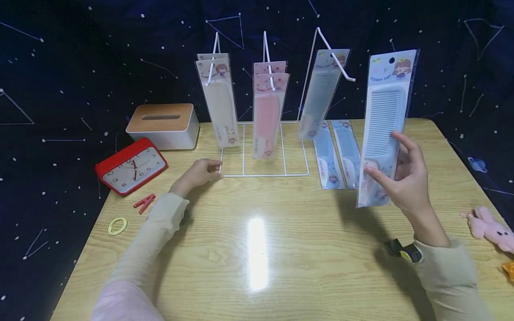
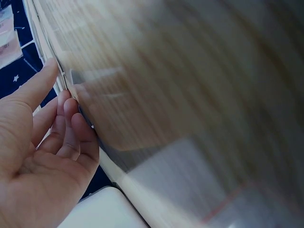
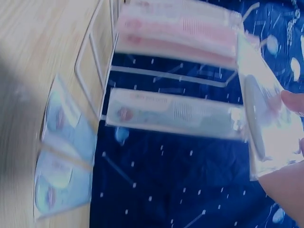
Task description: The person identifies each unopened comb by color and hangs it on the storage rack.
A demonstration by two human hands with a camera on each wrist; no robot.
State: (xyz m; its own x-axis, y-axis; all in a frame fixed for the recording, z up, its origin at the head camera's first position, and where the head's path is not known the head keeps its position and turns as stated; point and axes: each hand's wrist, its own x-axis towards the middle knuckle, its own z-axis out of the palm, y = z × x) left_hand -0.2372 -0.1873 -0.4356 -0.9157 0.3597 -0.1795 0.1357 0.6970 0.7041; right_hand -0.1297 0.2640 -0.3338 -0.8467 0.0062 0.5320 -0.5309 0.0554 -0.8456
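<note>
Left to right: hair tie [image 1: 117, 226] and red clip [image 1: 144, 203] lie loose near the tabletop's left edge, out of the work area. Clock [image 1: 131, 166] sits tilted back behind them, tissue box [image 1: 163, 125] further back

Left hand [image 1: 197, 173] rests on the tabletop, fingers loosely bent against the front-left corner of the wire rack [image 1: 265, 174], holding nothing; likely steadying the base so the rack doesn't shift. Left wrist view is blurred but shows fingertips [image 2: 52, 71] touching the white wire

Rack has three upright hooks: white combs [image 1: 218, 102] on the left hook, pink combs [image 1: 268, 109] on the middle, one blue comb [image 1: 321, 93] on the right. Sorted by colour, packs hung through the header hole so they dangle clear of the base

Two more blue packs [image 1: 339, 154] lie flat side by side just right of the rack, near the blue hook

Right hand [image 1: 405, 178] holds another blue comb pack [image 1: 385, 125] upright, clear of the tabletop, right of the rack. Grip is a pinch on the lower part, thumb in front, fingers behind, which leaves the header hole at the top free. Right wrist view is too blurred to add detail

Pink plush [image 1: 490, 227] at the far right edge, an orange item below it, cut off

Tabletop [image 1: 257, 267]: light wood grain, glossy, lamp glare in the middle. Backdrop is dark blue cloth with a star print
</note>
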